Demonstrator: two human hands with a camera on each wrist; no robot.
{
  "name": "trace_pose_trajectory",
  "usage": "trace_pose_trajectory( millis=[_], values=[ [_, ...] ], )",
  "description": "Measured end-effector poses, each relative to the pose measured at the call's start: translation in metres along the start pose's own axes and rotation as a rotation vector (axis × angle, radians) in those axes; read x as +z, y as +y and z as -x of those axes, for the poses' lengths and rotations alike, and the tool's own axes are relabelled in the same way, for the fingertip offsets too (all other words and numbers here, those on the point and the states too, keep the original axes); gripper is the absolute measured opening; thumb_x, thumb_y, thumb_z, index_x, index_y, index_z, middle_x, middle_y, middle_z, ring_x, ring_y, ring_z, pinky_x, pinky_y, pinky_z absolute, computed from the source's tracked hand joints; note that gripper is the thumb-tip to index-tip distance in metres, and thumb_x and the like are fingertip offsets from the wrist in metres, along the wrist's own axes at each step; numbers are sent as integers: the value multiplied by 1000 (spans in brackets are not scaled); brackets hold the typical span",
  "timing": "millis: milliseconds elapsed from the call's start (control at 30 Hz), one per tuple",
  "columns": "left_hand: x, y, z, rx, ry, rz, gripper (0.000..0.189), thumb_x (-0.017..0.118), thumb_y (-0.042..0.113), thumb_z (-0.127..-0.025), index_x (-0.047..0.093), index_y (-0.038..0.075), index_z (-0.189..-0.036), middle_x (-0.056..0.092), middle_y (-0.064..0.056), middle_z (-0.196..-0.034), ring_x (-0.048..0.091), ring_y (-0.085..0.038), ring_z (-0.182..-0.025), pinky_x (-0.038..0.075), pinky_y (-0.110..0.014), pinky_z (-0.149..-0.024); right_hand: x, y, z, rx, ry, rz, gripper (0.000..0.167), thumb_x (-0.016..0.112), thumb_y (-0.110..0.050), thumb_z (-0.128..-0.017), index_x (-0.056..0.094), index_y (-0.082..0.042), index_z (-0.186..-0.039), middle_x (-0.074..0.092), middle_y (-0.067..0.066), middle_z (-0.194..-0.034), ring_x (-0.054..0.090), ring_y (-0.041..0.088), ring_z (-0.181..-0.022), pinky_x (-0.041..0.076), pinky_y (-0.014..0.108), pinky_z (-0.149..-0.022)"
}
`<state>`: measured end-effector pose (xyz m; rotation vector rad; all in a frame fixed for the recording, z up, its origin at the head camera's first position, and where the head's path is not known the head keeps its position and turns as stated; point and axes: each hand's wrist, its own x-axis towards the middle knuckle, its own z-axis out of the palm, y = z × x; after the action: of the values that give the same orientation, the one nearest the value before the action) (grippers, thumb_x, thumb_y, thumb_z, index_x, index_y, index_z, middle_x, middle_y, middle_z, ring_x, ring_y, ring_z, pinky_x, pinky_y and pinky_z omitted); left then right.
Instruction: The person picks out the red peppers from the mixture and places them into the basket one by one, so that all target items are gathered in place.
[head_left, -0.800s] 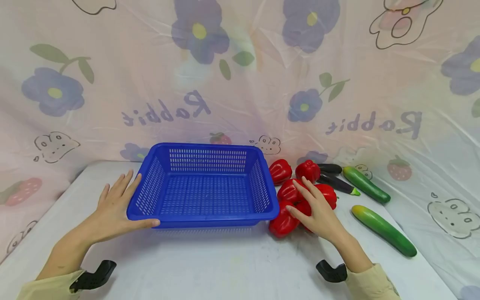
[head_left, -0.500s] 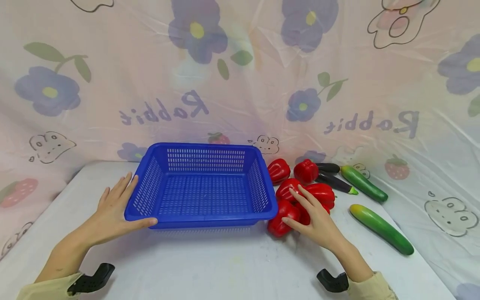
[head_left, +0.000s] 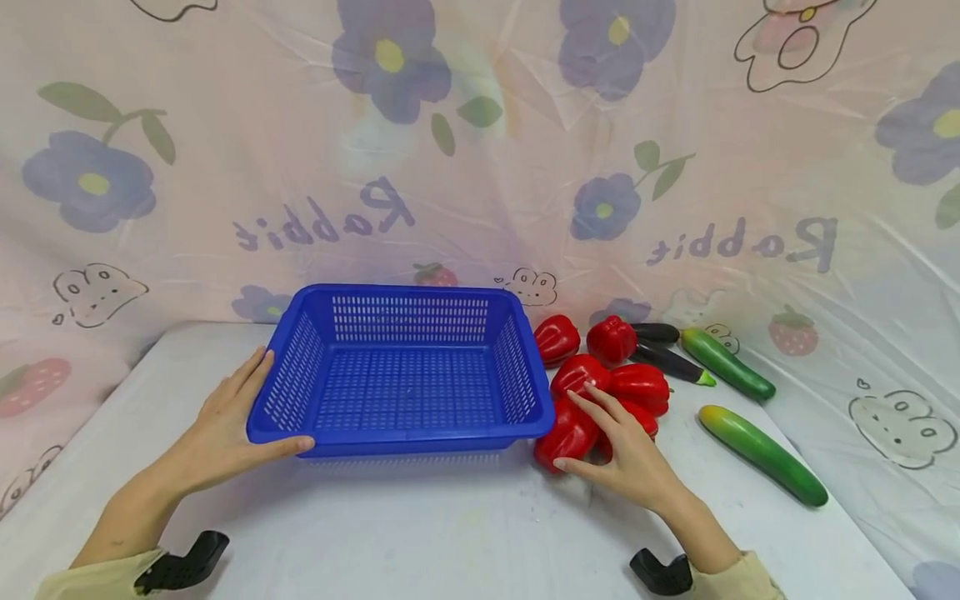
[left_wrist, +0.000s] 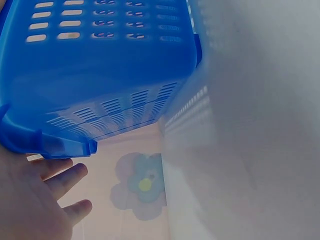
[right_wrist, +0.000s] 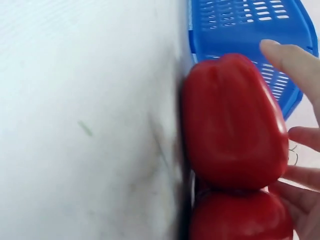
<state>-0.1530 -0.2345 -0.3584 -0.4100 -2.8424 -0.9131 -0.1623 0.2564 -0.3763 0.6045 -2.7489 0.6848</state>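
Observation:
A blue plastic basket (head_left: 408, 392) with slotted walls stands in the middle of the table. At its front left corner rests my left hand (head_left: 206, 433), thumb along the front rim and the other fingers extended by the left side. In the left wrist view those fingers (left_wrist: 67, 180) reach past the rim, loosely spread. My right hand (head_left: 633, 462) reaches over a cluster of red bell peppers. Nearest to it is the front bell pepper (right_wrist: 232, 122), with the thumb raised apart from it and several fingertips right at its far side.
More red bell peppers (head_left: 611, 340) lie right of the basket. Behind them are two dark eggplants (head_left: 671, 363). Farther right lie two green cucumbers (head_left: 765, 454). A printed curtain (head_left: 480, 167) hangs behind the white table (head_left: 420, 533).
My right hand has moved down and slightly left, toward the front bell pepper. The left hand keeps its place on the basket corner. The whole view has shifted slightly.

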Motion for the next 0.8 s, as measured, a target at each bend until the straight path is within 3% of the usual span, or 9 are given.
trace_pose_trajectory(
  millis=[133, 233, 533, 800],
  values=[
    [-1, 1, -1, -19, -8, -3, 122, 78, 48, -73, -5, 12, -155, -7, -14, -161, 5, -53, -141, 16, -80, -97, 5, 0, 1, 3, 2, 51, 84, 82, -50, -67, 51, -19, -139, 45, 11, -141, 43, 36, -128, 47, 62, -92],
    [-2, 1, -1, -25, -16, 3, 122, 78, 47, -73, -6, 13, -155, -7, -14, -161, 7, -54, -141, 20, -80, -95, 8, 0, 2, 10, 8, 75, 86, 83, -52, -66, 50, -21, -139, 47, 10, -138, 43, 35, -126, 47, 62, -92],
    [-1, 1, 0, -29, -27, 8, 122, 78, 47, -73, -7, 14, -155, -9, -13, -161, 9, -55, -140, 23, -80, -93, 11, 2, 6, -10, 35, 72, 87, 85, -46, -65, 49, -21, -140, 50, 9, -135, 40, 33, -127, 43, 64, -94],
    [-2, 1, 0, -26, -29, 10, 122, 78, 46, -74, -7, 14, -155, -9, -14, -161, 10, -55, -140, 24, -80, -92, 3, 1, 3, -96, 106, 42, 87, 90, -32, -63, 50, -19, -140, 49, 7, -140, 43, 29, -128, 44, 58, -97]
  ],
)
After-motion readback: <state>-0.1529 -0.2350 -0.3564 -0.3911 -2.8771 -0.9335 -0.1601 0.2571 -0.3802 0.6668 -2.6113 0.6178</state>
